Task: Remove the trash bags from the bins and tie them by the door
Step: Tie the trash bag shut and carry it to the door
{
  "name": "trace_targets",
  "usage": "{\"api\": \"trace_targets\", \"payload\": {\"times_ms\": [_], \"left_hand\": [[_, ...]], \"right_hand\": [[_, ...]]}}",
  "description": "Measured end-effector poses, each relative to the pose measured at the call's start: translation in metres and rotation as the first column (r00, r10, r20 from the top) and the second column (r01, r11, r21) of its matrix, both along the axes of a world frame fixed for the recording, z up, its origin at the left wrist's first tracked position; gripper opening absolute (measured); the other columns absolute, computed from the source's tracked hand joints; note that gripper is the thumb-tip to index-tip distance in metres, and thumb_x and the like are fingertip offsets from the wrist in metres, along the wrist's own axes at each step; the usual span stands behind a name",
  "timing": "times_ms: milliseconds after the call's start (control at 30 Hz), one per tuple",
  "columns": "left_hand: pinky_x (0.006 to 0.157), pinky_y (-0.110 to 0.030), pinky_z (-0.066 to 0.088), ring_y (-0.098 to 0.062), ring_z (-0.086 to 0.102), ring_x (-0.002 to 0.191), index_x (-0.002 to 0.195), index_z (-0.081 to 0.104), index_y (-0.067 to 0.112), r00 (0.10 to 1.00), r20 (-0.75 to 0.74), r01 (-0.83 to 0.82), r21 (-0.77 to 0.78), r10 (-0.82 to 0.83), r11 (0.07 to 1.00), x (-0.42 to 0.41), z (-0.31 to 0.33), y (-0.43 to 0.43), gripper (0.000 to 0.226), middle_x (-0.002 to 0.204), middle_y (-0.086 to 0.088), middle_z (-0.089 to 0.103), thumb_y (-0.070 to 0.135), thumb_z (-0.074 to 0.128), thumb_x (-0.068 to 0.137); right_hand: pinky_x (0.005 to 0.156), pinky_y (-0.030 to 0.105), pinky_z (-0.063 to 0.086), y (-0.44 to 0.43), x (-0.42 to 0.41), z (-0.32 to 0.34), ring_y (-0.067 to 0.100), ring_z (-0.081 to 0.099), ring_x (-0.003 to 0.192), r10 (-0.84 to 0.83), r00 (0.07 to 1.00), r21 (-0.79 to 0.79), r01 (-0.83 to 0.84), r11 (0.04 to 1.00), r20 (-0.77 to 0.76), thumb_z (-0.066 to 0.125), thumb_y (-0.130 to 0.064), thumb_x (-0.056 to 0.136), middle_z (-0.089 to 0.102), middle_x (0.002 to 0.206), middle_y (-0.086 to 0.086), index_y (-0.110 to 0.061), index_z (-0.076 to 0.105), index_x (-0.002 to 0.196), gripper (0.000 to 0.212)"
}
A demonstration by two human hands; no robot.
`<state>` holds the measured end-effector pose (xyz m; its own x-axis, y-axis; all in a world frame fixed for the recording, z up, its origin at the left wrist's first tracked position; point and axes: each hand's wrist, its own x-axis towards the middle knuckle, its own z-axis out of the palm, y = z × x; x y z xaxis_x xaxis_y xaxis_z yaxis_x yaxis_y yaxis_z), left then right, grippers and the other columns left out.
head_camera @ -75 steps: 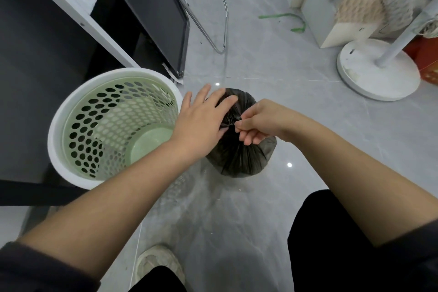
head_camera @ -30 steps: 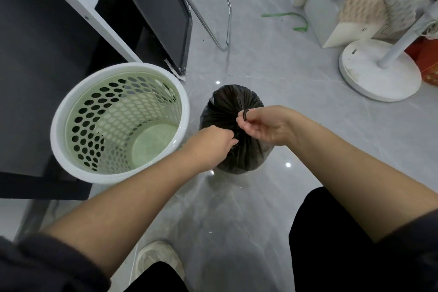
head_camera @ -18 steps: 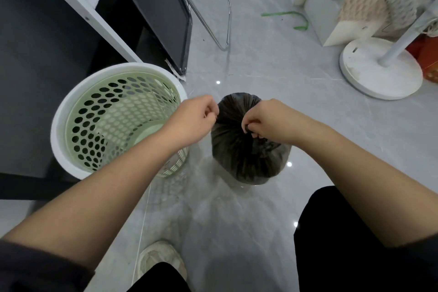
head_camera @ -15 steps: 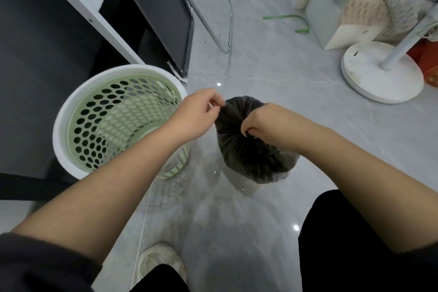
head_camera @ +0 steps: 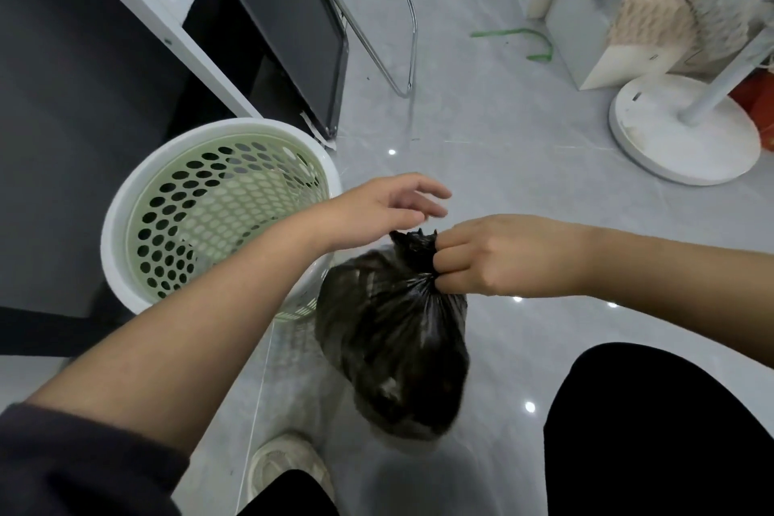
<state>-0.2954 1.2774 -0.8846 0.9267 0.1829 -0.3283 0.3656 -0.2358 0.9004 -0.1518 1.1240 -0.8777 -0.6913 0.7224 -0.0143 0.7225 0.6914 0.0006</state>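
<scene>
A full black trash bag hangs above the grey floor, its neck gathered into a knot. My right hand is shut on that neck and holds the bag up. Just left of the knot, my left hand hovers with fingers spread and holds nothing. A white bin with a green perforated liner stands on the floor to the left, with no bag in it.
A dark cabinet with a white frame stands behind the bin. A chrome chair leg curves at the back. The round white base of a fan stand and a white box draped with cloth are at right. A green strap lies on the floor.
The bag has come up off the floor, toward me, held by my right hand alone. My left hand has let go of the bag's neck and opened.
</scene>
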Motion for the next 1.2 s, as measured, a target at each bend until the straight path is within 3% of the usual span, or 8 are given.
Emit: {"api": "trace_targets", "payload": {"times_ms": [133,333,500,567,733,967,1067,1200], "left_hand": [[0.076,-0.022,0.041,-0.004,0.054,0.081,0.121,0.06,0.021,0.988,-0.146,0.031,-0.143,-0.052,0.989,-0.001,0.008,-0.004,0.031,0.091,0.002,0.062,0.03,0.04,0.1],[0.083,-0.026,0.045,-0.011,0.06,0.09,0.109,0.063,0.018,0.942,-0.301,0.045,-0.324,-0.148,0.945,-0.011,-0.003,-0.001,0.032,0.091,0.005,0.065,0.036,0.061,0.082],[0.073,-0.024,0.04,-0.004,0.051,0.071,0.088,0.059,0.024,0.957,-0.278,0.036,-0.168,-0.082,0.985,-0.007,-0.003,-0.013,0.002,0.072,0.012,0.056,0.024,0.06,0.09],[0.06,-0.014,0.041,0.002,0.051,0.058,0.086,0.06,0.018,0.968,-0.251,-0.066,-0.15,0.027,0.987,-0.003,-0.004,-0.017,0.015,0.064,0.011,0.057,0.015,0.05,0.096],[0.077,-0.03,0.048,-0.016,0.058,0.076,0.091,0.067,0.006,0.964,-0.198,-0.195,-0.069,0.178,0.978,0.001,-0.01,-0.016,0.011,0.086,-0.011,0.066,0.009,0.056,0.092],[0.077,-0.03,0.05,-0.018,0.065,0.073,0.083,0.068,0.018,0.979,0.009,-0.199,0.297,0.206,0.934,0.007,-0.006,-0.015,0.002,0.076,-0.001,0.071,0.017,0.067,0.085],[0.075,-0.026,0.049,-0.016,0.067,0.078,0.084,0.07,0.017,0.977,0.048,-0.213,0.351,0.21,0.912,0.007,0.0,-0.016,0.002,0.081,-0.003,0.073,0.019,0.068,0.083],[0.051,-0.024,0.052,-0.016,0.061,0.059,0.088,0.07,0.011,0.947,0.037,-0.318,0.266,0.32,0.91,0.006,0.002,-0.016,0.006,0.076,-0.004,0.07,0.016,0.068,0.085]], "right_hand": [[0.075,0.031,0.048,0.004,0.0,0.005,0.023,0.053,0.077,0.046,0.999,0.053,-0.044,0.998,-0.027,0.056,0.0,0.086,0.056,0.078,0.003,-0.01,0.061,0.079,0.014],[0.074,0.029,0.046,-0.001,0.003,0.001,0.023,0.052,0.076,0.034,0.999,0.061,-0.034,0.998,-0.013,0.051,-0.003,0.091,0.056,0.079,0.003,-0.01,0.062,0.082,0.016],[0.072,0.026,0.042,0.0,0.005,-0.001,0.022,0.053,0.077,0.017,1.0,0.047,-0.016,0.999,-0.015,0.053,-0.002,0.089,0.058,0.08,0.002,-0.01,0.065,0.086,0.015],[0.072,0.025,0.041,0.001,0.004,-0.001,0.021,0.053,0.078,-0.003,1.0,0.045,0.004,0.999,-0.029,0.056,0.001,0.087,0.058,0.08,0.002,-0.009,0.066,0.088,0.014],[0.071,0.029,0.049,0.0,0.0,-0.004,0.022,0.054,0.082,-0.127,0.979,-0.031,0.124,0.992,-0.157,0.06,0.005,0.083,0.061,0.085,0.002,-0.01,0.066,0.098,0.023],[0.081,0.003,0.036,-0.008,-0.017,-0.008,0.005,0.055,0.083,-0.538,0.638,-0.297,0.453,0.841,-0.551,0.051,-0.023,0.089,0.066,0.089,-0.001,-0.014,0.072,0.093,0.023],[0.079,0.002,0.036,-0.009,-0.022,-0.011,-0.001,0.054,0.081,-0.59,0.549,-0.345,0.489,0.801,-0.591,0.058,-0.018,0.086,0.063,0.09,-0.004,-0.016,0.073,0.091,0.017],[0.073,0.015,0.044,-0.008,-0.023,-0.014,0.009,0.058,0.08,-0.718,0.25,-0.518,0.546,0.659,-0.65,0.065,-0.013,0.079,0.057,0.092,-0.008,-0.022,0.075,0.083,0.014]]}}
